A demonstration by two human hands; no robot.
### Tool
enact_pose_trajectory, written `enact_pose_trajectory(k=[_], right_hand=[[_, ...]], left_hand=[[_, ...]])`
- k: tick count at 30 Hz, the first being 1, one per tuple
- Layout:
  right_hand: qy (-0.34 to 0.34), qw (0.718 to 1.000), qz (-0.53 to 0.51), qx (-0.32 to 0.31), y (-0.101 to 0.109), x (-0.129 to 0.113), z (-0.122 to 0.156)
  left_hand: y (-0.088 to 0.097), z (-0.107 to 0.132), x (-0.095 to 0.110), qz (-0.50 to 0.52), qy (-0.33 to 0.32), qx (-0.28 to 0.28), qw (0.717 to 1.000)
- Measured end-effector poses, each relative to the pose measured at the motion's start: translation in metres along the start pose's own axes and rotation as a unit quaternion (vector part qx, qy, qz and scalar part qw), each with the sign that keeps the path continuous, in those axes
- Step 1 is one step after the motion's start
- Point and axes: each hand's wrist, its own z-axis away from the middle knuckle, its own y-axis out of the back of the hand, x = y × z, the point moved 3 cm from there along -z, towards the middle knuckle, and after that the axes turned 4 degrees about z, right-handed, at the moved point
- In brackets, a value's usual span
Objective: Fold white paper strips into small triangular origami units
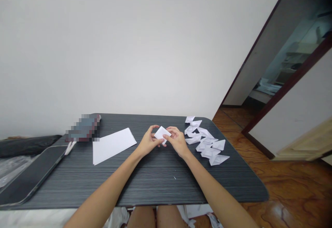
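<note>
Between my two hands is a small folded square of white paper (162, 132), turned so that one corner points away from me. My left hand (150, 140) pinches its left side, thumb on the front face. On the right side, my right hand (177, 140) grips it too, with the thumb lying across the front and the fingers behind. Both hands are just above the dark table. Several folded paper boats (207, 145) lie in a loose group to the right of my right hand. To the left of my left hand is a stack of white paper sheets (114, 146).
The dark wood-grained table (155, 190) has rounded corners and stands against a white wall (145, 48). A blurred-out object (84, 127) sits at the back left, near a black flat board (33, 172). Wooden floor (290, 183) and a doorway are on the right.
</note>
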Motion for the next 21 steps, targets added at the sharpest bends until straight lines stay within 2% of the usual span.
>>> enact_pose_trajectory(k=[3, 7, 11, 14, 18, 21], right_hand=[[-0.011, 1.0, -0.014, 0.003, 0.0, 0.0, 0.001], [-0.057, 0.997, -0.028, -0.038, 0.001, -0.006, 0.001], [-0.049, 0.997, -0.022, -0.06, 0.007, -0.013, 0.0], [-0.055, 0.996, -0.015, -0.064, 0.009, -0.011, 0.0], [-0.06, 0.995, -0.019, -0.083, 0.008, -0.009, 0.001], [-0.054, 0.99, -0.033, -0.129, 0.007, -0.013, 0.002]], left_hand=[[-0.004, 0.001, 0.003, 0.013, 0.001, -0.009, 1.0], [-0.005, 0.003, 0.008, 0.042, -0.001, -0.027, 0.999], [-0.002, 0.003, 0.01, 0.052, -0.027, -0.064, 0.996], [0.004, 0.002, 0.006, 0.022, -0.038, -0.068, 0.997], [0.011, 0.0, 0.004, -0.03, -0.041, -0.026, 0.998], [0.013, 0.001, 0.009, -0.049, -0.059, 0.033, 0.996]])
